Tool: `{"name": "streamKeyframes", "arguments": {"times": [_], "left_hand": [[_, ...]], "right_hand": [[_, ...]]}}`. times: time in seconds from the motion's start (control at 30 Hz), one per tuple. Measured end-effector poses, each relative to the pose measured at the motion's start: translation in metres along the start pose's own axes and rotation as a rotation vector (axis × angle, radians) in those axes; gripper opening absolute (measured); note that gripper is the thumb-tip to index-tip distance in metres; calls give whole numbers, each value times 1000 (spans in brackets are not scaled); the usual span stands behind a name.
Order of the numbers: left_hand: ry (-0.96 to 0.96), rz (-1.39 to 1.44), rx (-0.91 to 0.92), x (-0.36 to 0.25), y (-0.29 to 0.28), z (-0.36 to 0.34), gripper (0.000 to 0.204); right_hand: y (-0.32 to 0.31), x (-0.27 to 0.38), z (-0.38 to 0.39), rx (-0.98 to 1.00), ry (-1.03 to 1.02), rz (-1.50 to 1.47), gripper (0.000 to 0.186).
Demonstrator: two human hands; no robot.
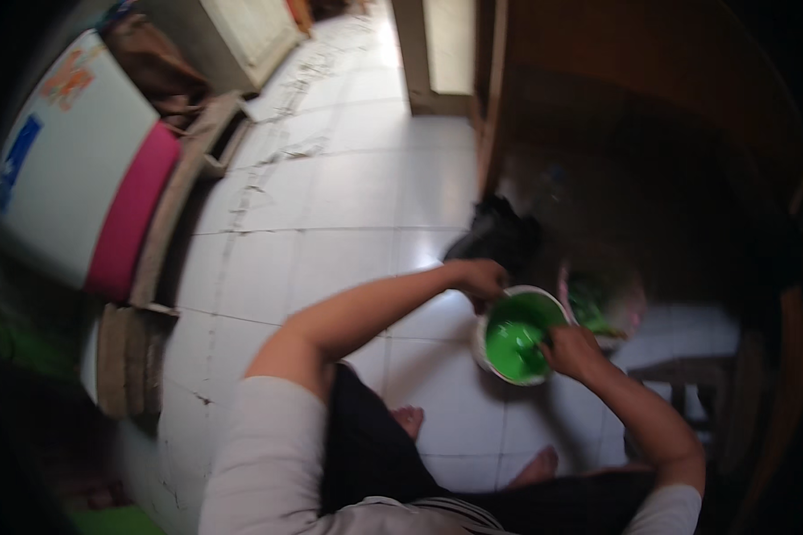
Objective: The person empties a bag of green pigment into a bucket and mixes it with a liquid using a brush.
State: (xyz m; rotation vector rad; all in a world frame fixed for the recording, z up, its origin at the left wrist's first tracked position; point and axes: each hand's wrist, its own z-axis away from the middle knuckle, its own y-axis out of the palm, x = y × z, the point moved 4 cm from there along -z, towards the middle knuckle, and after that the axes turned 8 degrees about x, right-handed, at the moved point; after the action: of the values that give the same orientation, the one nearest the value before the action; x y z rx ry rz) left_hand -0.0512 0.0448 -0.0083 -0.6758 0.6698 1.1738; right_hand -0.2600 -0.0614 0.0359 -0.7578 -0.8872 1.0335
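Observation:
A white round bucket (481,346) is tilted above the tiled floor in front of me, between my bare feet and a black bag. Bright green liquid (507,343) with a glossy surface lies inside it. At its far left rim, my left hand (482,278) is closed on the edge. My right hand (575,350) is closed at the right side of the rim, its fingertips over the green liquid. Something thin and green shows by those fingers, but blur hides what it is.
Beyond the bucket lies a black plastic bag (500,234). To its right stands a pinkish clear bag or basin (635,312) with green stuff inside. Dark wooden furniture (616,134) fills the right. A pink and white box-like object (134,205) rests at left.

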Motion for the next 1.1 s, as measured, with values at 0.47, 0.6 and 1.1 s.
{"name": "streamKeyframes", "arguments": {"times": [0.47,0.6,1.1], "left_hand": [[8,39,46,-5,10,-3,18],[11,58,50,-3,8,1,17],[58,77,48,2,4,-7,14]], "right_hand": [[17,-6,-18,-265,-102,-149,21],[19,12,-20,-205,-144,-209,26],[27,18,-7,92,-243,-92,31]]}}
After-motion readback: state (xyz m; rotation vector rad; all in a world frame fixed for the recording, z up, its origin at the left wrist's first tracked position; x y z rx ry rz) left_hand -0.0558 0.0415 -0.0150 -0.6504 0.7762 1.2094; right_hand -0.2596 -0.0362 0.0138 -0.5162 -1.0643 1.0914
